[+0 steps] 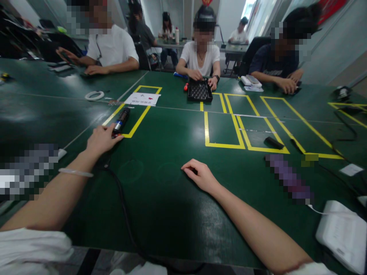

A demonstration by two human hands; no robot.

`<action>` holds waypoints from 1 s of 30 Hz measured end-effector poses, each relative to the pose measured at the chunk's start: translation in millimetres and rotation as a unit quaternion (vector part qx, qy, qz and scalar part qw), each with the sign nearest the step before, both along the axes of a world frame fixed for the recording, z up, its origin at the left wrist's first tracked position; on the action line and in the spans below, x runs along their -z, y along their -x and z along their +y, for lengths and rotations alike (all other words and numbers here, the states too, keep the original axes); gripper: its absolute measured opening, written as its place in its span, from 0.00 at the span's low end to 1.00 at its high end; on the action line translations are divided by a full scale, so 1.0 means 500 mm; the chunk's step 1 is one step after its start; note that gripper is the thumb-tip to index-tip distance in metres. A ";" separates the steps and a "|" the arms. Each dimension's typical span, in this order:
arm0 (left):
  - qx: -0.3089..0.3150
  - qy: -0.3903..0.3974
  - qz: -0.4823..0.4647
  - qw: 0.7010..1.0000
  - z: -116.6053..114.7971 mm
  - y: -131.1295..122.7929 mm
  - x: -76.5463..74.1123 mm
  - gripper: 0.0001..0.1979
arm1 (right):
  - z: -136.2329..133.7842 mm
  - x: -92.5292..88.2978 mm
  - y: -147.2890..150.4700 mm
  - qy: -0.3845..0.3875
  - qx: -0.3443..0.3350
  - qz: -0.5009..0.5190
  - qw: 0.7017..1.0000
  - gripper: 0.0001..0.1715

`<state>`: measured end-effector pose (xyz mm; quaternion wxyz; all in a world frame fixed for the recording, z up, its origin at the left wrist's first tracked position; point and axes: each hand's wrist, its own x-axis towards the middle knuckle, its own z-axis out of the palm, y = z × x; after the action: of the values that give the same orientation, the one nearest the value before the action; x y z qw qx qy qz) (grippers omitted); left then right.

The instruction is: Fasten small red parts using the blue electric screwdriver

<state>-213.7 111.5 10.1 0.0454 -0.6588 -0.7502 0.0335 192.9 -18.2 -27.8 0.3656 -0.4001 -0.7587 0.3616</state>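
My left hand reaches to the left part of the green table. Its thumb and fingers close around the near end of a black cylindrical tool with a blue band. Some red shows between the fingers; the exact kind of tool is unclear. The tool lies inside a yellow-taped outline, close to a white printed sheet. Resting on the table in front of me is my right hand, its fingers curled and thumb and forefinger tips together. Nothing shows in that pinch.
A black cable runs from below my left hand over the near edge. At right lie a pixelated purple object, a white box-like device and a small black piece. Across the table, a person handles a black tray.
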 end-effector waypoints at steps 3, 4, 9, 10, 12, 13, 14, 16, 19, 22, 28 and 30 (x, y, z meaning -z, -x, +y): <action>0.001 -0.064 0.017 0.998 -0.019 -0.019 -0.002 0.35 | 0.000 0.002 0.000 0.001 -0.002 0.000 1.000 0.07; 0.002 -0.086 0.021 0.996 -0.027 -0.027 -0.003 0.33 | 0.001 0.002 0.000 0.002 -0.003 0.000 1.000 0.07; -0.016 -0.096 -0.026 0.995 -0.046 -0.065 -0.026 0.23 | 0.002 -0.004 0.000 0.009 -0.002 0.005 1.000 0.08; -0.021 -0.106 -0.044 0.993 -0.047 -0.077 -0.033 0.23 | 0.002 -0.005 0.000 0.013 0.000 0.008 1.000 0.08; -0.010 -0.123 -0.113 0.986 -0.053 -0.113 -0.045 0.21 | 0.003 -0.006 0.000 0.029 0.006 0.019 0.999 0.08; 0.013 -0.119 -0.171 0.978 -0.059 -0.139 -0.050 0.20 | 0.004 -0.005 0.000 0.038 0.010 0.030 0.999 0.07; 0.045 -0.098 -0.243 0.964 -0.067 -0.170 -0.053 0.18 | 0.004 -0.003 0.000 0.051 0.012 0.043 0.998 0.07; 0.137 -0.010 -0.422 0.896 -0.092 -0.241 -0.056 0.17 | 0.006 0.002 0.001 0.095 0.012 0.088 0.992 0.08; 0.231 0.116 -0.535 0.804 -0.137 -0.344 -0.051 0.18 | 0.008 0.008 0.003 0.154 0.000 0.172 0.973 0.12; 0.259 0.186 -0.583 0.747 -0.170 -0.409 -0.039 0.20 | 0.009 0.009 0.007 0.193 -0.020 0.235 0.952 0.16; 0.238 0.220 -0.631 0.705 -0.184 -0.437 0.001 0.21 | 0.008 0.013 0.014 0.226 -0.033 0.269 0.936 0.20; 0.215 0.211 -0.649 0.698 -0.184 -0.435 0.010 0.18 | 0.008 0.017 0.015 0.218 -0.015 0.270 0.938 0.20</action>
<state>3.8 19.2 5.3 -0.5872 -0.6527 -0.4046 -0.2559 185.6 -14.3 -36.3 0.4546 -0.3460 -0.5401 0.6181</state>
